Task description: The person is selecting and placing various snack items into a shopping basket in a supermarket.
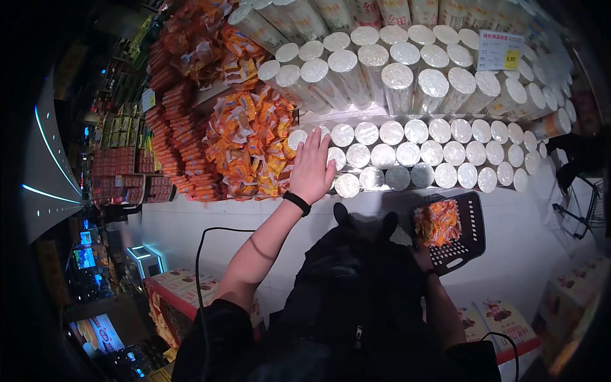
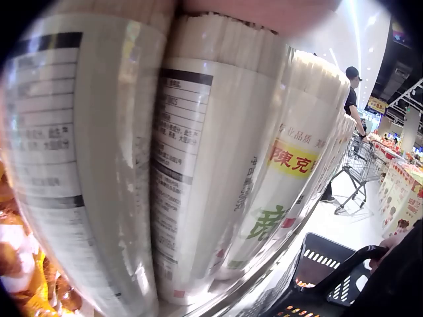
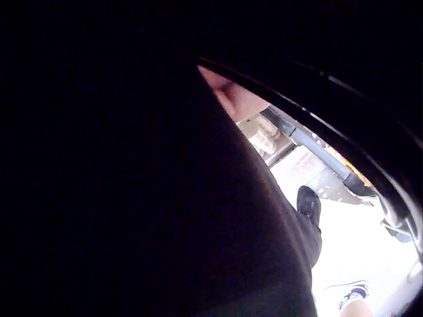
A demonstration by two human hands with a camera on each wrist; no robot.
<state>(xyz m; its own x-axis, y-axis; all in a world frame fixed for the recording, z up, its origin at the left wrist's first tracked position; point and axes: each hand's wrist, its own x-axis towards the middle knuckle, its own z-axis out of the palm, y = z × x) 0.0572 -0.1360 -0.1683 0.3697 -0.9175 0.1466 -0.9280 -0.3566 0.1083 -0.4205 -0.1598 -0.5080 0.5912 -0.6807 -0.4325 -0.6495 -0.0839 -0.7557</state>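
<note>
The left hand (image 1: 310, 175) lies with straight fingers over the left end of the lower rows of clear-wrapped noodle cylinders (image 1: 382, 155). In the left wrist view its skin (image 2: 284, 14) covers the tops of upright noodle packs (image 2: 205, 145); exact contact is hard to tell. Beside it are orange-wrapped snack packets (image 1: 245, 143). Low at the person's side, the right hand (image 1: 421, 257) grips the handle of a black basket (image 1: 472, 223) with orange packets (image 1: 439, 224) inside. Only part of the right hand (image 3: 243, 100) shows in the right wrist view, the rest hidden by dark cloth.
More noodle packs (image 1: 398, 83) stand on the shelf above, with a price card (image 1: 499, 51). Stacked boxes (image 1: 503, 321) are behind on both sides. A person (image 2: 355, 99) stands by a shopping cart (image 2: 359, 168) beyond the shelf. A dark cable (image 1: 201, 254) hangs near the left arm.
</note>
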